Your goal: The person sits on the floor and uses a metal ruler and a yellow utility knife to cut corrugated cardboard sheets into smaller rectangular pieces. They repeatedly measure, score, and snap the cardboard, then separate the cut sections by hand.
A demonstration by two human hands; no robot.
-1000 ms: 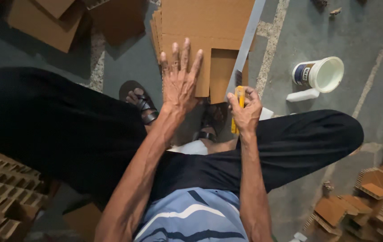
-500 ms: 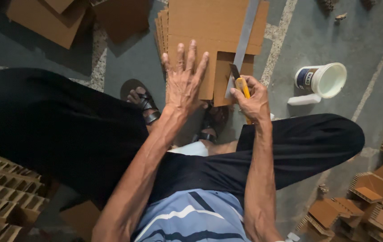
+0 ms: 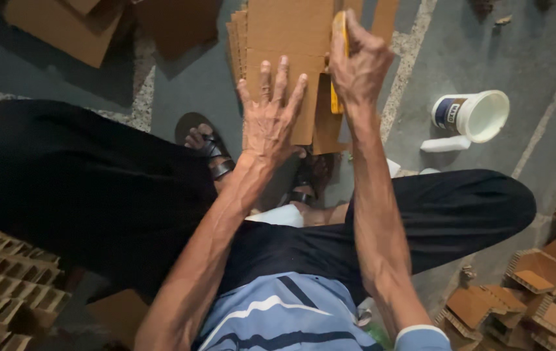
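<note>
Brown cardboard sheets [image 3: 291, 39] lie stacked on the grey floor [image 3: 486, 39] at twelve o'clock from where I sit, just past my feet. My left hand [image 3: 271, 117] is spread flat on the top sheet, fingers splayed apart and pointing to twelve, palm pressing the board down near its closer edge. My right hand [image 3: 359, 65] sits just beside it at one o'clock, curled tight around a yellow-handled cutter [image 3: 338, 65], which stands along the right side of the sheet under my left hand; the blade itself is hidden behind my fingers, so I cannot tell where it meets the board. The two hands are near each other but not touching.

At three o'clock from my right hand a white plastic tub [image 3: 476, 116] lies tipped on its side, its open mouth facing right, with a small white bottle [image 3: 446, 144] flat on the floor just below it. My sandalled foot [image 3: 208, 146] shows at seven o'clock from my left hand. Folded cardboard trays [image 3: 538, 279] are piled at four o'clock, and more trays [image 3: 5, 286] at eight o'clock.
</note>
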